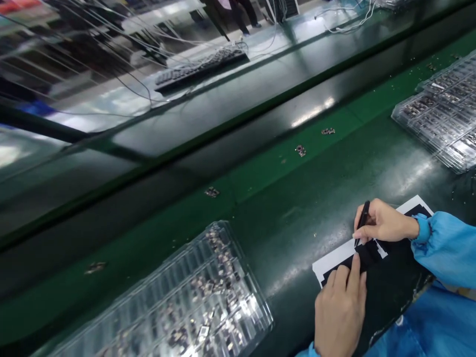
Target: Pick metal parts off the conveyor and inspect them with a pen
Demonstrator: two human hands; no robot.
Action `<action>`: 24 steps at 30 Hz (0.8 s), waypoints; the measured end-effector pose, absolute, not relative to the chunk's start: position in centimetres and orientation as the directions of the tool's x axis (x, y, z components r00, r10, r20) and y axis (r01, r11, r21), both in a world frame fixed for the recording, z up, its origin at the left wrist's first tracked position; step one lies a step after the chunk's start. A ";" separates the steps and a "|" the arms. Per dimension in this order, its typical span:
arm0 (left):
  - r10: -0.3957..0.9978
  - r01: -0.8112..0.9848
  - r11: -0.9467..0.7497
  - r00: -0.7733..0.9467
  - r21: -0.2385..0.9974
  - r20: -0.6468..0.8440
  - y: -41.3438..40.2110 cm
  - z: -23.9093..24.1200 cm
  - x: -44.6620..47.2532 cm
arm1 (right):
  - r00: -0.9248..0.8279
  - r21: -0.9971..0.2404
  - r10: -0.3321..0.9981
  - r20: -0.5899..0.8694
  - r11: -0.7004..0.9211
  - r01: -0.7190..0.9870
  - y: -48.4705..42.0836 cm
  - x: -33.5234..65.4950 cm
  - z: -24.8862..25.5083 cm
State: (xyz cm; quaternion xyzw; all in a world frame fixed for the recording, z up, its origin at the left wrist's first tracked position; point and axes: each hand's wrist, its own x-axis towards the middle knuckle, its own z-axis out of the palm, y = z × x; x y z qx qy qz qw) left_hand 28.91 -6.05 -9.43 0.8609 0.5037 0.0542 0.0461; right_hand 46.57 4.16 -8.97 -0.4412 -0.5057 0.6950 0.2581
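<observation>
My right hand [383,221] is closed round slim black tweezers [363,218], their tip pointing down at a white-edged sheet with black shapes on it [332,259]. My left hand [340,307] rests on the near left part of this sheet, fingers stretched out and lying flat, index fingertip close to the tweezers' tip. Just right of that tip lies a small white cut-out area [381,249]. My right wrist and sleeve cover the sheet's middle and part of its right end.
A clear plastic tray [256,292] with small electronic parts stands at the left. Stacked clear trays [439,116] of similar parts sit at the far right. Loose small boards [300,150] lie along the green strip. Behind runs a raised metal ledge [223,114].
</observation>
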 end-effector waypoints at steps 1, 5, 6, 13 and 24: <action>0.871 0.862 -0.490 0.489 0.127 0.044 -6.0 -9.4 28.9 | -0.471 -0.933 0.809 -0.352 -0.346 0.104 4.1 46.5 -9.0; 0.870 0.862 -0.492 0.491 0.119 0.040 -6.2 -9.3 28.9 | -0.461 -0.946 0.826 -0.323 -0.269 0.181 4.0 46.5 -9.1; 0.869 0.862 -0.494 0.493 0.118 0.038 -6.2 -9.3 28.9 | -0.463 -0.948 0.829 -0.315 -0.249 0.199 4.0 46.5 -9.1; 0.868 0.859 -0.497 0.495 0.127 0.048 -6.0 -9.3 28.9 | -0.475 -0.938 0.810 -0.344 -0.271 0.216 4.2 46.5 -8.7; 0.870 0.859 -0.493 0.491 0.134 0.052 -6.0 -9.2 28.8 | -0.482 -0.927 0.792 -0.374 -0.330 0.177 4.3 46.6 -8.3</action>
